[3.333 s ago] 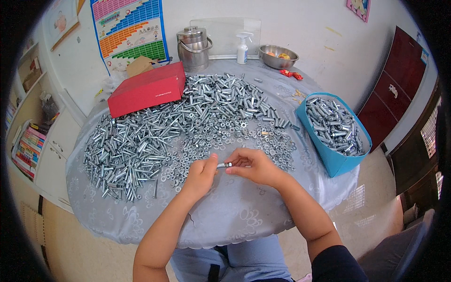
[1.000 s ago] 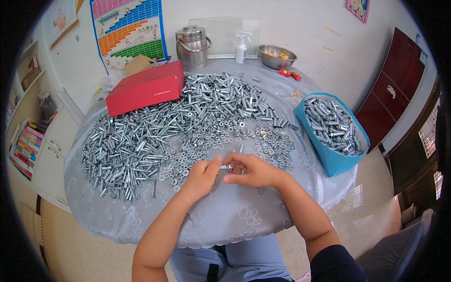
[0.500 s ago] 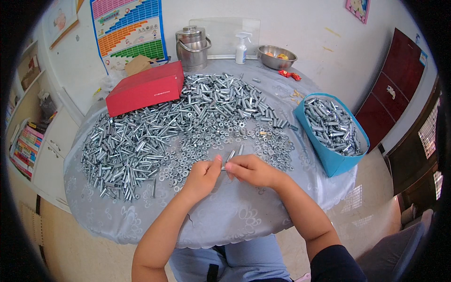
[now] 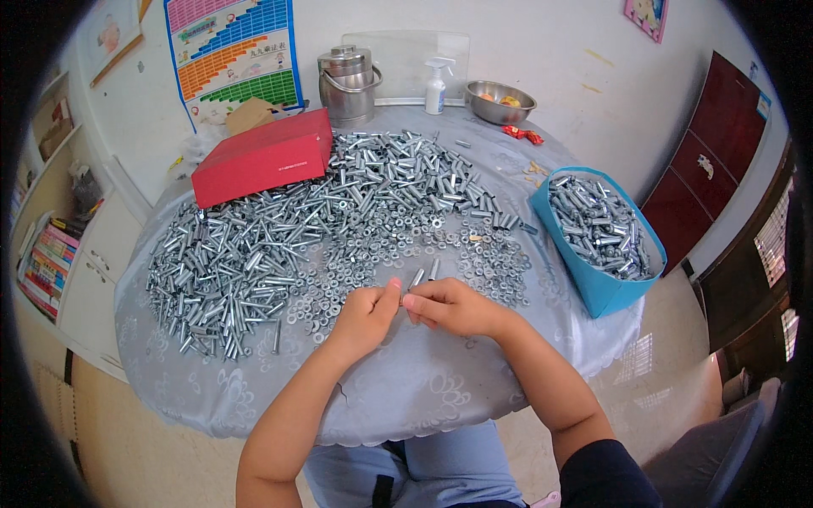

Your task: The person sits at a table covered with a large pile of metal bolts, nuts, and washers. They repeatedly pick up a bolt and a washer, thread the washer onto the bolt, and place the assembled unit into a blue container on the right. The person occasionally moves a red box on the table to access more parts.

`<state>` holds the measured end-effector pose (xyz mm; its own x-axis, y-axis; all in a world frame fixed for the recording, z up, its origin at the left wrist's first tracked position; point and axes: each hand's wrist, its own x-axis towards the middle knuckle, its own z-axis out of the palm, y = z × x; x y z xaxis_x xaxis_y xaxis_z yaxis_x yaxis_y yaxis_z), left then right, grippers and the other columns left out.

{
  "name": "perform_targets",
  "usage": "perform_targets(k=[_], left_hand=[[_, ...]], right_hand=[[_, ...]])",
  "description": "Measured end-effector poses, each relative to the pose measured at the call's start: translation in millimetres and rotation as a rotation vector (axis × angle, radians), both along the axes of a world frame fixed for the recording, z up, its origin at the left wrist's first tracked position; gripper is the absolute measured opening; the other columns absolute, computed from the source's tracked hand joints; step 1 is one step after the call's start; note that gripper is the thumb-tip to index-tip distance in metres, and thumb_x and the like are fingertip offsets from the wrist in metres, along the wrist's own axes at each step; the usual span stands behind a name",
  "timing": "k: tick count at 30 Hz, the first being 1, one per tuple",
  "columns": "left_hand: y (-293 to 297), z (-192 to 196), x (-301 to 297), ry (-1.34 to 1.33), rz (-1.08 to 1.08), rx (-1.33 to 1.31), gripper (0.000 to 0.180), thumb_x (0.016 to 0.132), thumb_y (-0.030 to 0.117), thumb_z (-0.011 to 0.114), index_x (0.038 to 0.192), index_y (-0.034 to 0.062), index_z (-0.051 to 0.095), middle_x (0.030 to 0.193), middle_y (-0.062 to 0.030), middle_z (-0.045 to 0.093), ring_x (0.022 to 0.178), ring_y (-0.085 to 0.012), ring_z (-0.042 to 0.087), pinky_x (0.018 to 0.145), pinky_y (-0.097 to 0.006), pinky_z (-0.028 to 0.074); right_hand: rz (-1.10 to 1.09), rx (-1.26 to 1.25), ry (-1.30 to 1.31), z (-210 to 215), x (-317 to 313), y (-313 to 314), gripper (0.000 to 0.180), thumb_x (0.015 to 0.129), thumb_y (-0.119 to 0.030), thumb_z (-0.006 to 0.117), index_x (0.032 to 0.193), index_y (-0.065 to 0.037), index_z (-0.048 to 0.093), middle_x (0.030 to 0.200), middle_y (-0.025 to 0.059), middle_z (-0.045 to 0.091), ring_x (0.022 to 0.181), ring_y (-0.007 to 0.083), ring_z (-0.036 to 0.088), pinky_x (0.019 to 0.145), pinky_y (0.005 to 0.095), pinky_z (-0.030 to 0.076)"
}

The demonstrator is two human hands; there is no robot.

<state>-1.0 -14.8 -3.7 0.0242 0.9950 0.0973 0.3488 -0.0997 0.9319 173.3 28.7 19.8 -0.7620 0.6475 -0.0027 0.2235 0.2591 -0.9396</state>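
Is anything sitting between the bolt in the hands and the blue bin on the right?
Loose washers lie scattered on the table between the bolt, held by both hands, and the blue bin. They lie flat; nothing taller shows on that stretch.

Two hands, the left hand (image 4: 362,315) and the right hand (image 4: 451,306), meet at the near edge of one round tabletop (image 4: 406,381), beside two bolts (image 4: 423,277) standing out from a heap of bolts (image 4: 246,262) and washers (image 4: 495,254) too many to count. Far left lies one red box (image 4: 262,157); at right, one blue bin (image 4: 597,241). At the far edge stand one steel pot (image 4: 348,83), one spray bottle (image 4: 436,87) and one metal bowl (image 4: 500,102).
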Motion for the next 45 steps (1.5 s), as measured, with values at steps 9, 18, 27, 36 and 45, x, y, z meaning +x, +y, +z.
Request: perform_targets(k=[9, 18, 27, 36, 45], left_hand=[[-4.0, 3.7, 2.8, 0.068, -0.061, 0.116, 0.05, 0.093, 0.032, 0.04, 0.058, -0.0035, 0.047, 0.049, -0.0016, 0.04, 0.049, -0.0095, 0.033, 0.045, -0.031, 0.029], [-4.7, 8.9, 2.4, 0.19, -0.062, 0.272, 0.044, 0.092, 0.027, 0.043, 0.062, -0.0048, 0.051, 0.052, -0.0167, 0.049, 0.044, -0.0254, 0.044, 0.045, -0.037, 0.034], [-6.9, 8.9, 2.9, 0.191, -0.023, 0.276, 0.044, 0.091, 0.025, 0.042, 0.059, -0.003, 0.05, 0.053, -0.0184, 0.05, 0.047, -0.0348, 0.048, 0.046, -0.04, 0.036], [-7.9, 10.9, -1.1, 0.306, 0.006, 0.464, 0.043, 0.091, 0.024, 0.04, 0.058, -0.0022, 0.048, 0.053, -0.0179, 0.049, 0.047, -0.0344, 0.048, 0.045, -0.04, 0.035], [-7.9, 7.9, -1.6, 0.201, -0.002, 0.37, 0.044, 0.093, 0.028, 0.037, 0.063, -0.001, 0.049, 0.056, -0.0148, 0.049, 0.049, -0.0288, 0.047, 0.049, -0.037, 0.037]], right_hand=[[0.083, -0.302, -0.075, -0.2, 4.5, 5.7, 0.055, 0.094, -0.043, 0.035, 0.055, -0.005, 0.045, 0.05, 0.0001, 0.04, 0.05, 0.009, 0.038, 0.05, 0.0241, 0.034], [0.09, -0.208, 0.01, -2.6, 2.9, 5.2, 0.051, 0.093, -0.044, 0.037, 0.061, -0.004, 0.046, 0.056, 0.0001, 0.043, 0.053, 0.009, 0.04, 0.051, 0.0243, 0.036], [0.059, -0.267, 0.181, 2.7, -0.4, -1.0, 0.035, 0.09, -0.036, 0.051, 0.077, -0.003, 0.053, 0.061, -0.0017, 0.045, 0.055, 0.0075, 0.044, 0.051, 0.0227, 0.037], [0.147, -0.239, 0.144, 2.7, 3.8, -0.1, 0.026, 0.09, -0.026, 0.053, 0.077, -0.004, 0.049, 0.06, -0.0038, 0.04, 0.054, 0.0052, 0.038, 0.049, 0.0222, 0.034], [0.05, -0.287, 0.159, -1.1, 2.9, 2.0, 0.032, 0.089, -0.033, 0.052, 0.07, -0.008, 0.048, 0.058, -0.0053, 0.036, 0.052, 0.0046, 0.034, 0.047, 0.0222, 0.03]])
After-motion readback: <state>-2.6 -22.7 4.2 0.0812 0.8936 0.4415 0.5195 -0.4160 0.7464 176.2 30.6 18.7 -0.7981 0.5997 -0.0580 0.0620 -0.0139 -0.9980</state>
